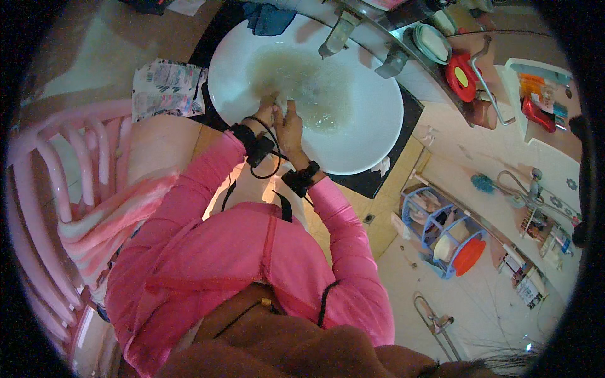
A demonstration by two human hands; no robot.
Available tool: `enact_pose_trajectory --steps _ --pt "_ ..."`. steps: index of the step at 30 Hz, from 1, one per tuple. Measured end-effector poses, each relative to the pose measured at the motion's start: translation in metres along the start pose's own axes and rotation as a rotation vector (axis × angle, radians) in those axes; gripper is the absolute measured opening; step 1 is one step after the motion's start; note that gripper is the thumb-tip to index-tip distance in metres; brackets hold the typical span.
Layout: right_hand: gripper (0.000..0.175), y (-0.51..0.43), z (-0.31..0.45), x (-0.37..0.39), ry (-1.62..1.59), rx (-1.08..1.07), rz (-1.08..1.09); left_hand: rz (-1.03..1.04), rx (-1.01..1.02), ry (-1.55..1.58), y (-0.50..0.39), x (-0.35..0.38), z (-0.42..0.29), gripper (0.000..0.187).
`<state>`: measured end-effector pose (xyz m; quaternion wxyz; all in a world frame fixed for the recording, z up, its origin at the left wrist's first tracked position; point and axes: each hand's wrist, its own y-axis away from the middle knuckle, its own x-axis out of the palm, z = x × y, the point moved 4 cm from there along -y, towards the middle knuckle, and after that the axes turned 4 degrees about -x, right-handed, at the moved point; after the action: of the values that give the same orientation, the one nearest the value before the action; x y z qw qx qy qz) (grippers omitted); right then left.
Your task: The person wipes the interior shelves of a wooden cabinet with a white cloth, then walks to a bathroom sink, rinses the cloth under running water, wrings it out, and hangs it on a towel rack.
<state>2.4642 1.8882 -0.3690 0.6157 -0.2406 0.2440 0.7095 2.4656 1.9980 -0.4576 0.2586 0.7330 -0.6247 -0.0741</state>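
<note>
Both of my hands are close together over the near side of a white oval washbasin (373, 146). Cloudy greenish water (326, 94) lies in the bowl. My left hand (263, 113) is bent inward, its fingertips meeting those of my right hand (289, 127). Something small and pale shows between the fingers, too blurred to name, and which hand grips it I cannot tell. A black strap device with a looped cable sits on my left wrist, and another on my right. Above the water, at the far side, juts a metal faucet (338, 35).
A dark blue cloth (269, 20) hangs over the basin's far rim. Left of the bowl lies a printed plastic packet (165, 90), near a pink plastic chair (85, 156) with a striped towel (118, 212). Rightward are a blue tiered rack (427, 219) and a soap dish (432, 43).
</note>
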Motion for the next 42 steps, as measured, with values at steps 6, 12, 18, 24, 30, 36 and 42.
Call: enact_pose_trajectory --steps 6,12,18,24,30,36,42 --pt "0.036 -0.022 -0.079 -0.027 0.202 -0.18 0.056 0.331 0.308 -0.615 0.029 0.0 -0.028 0.053" --pt "0.036 -0.014 -0.175 0.046 0.785 -0.198 0.041 0.046 -0.019 -0.494 0.029 -0.001 -0.013 0.041" --pt "0.033 -0.004 -0.104 0.084 -0.652 0.188 0.014 0.016 -0.52 0.328 0.016 -0.004 0.007 0.05" --pt "0.05 0.01 -0.009 0.014 -0.002 -0.029 0.051 0.067 -0.256 -0.058 0.014 -0.012 -0.016 0.044" --pt "0.049 -0.03 -0.072 -0.022 0.231 0.01 0.211 0.138 0.038 -0.104 0.007 -0.002 0.0 0.041" --pt "0.052 -0.011 -0.112 -0.019 0.498 0.403 -0.291 0.248 -0.168 -0.217 0.005 -0.021 0.037 0.037" --pt "0.033 0.005 -0.029 0.016 -0.41 0.109 0.071 0.023 -0.641 0.466 0.0 -0.008 0.048 0.028"
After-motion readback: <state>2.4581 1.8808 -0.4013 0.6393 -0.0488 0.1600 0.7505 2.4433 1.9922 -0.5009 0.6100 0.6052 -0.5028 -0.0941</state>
